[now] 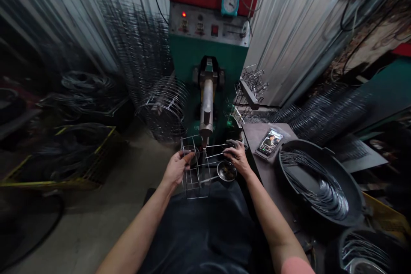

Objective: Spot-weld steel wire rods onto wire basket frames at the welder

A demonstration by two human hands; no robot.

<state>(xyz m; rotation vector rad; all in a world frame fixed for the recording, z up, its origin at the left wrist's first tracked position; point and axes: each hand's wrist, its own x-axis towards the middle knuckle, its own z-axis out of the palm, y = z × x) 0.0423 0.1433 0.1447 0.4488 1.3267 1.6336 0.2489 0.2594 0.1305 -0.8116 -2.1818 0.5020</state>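
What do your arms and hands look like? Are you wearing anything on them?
The left hand and right hand are bare, with no gloves, and I can't see a watch on either forearm. On the right arm, a salmon-pink sleeve shows at the bottom of the view. No left sleeve is in view.

From here no words can be read. The teal alarm clock (230, 3) at twelve o'clock shows dial numerals too small to make out, and the control panel (208, 24) below it has blurred labels.
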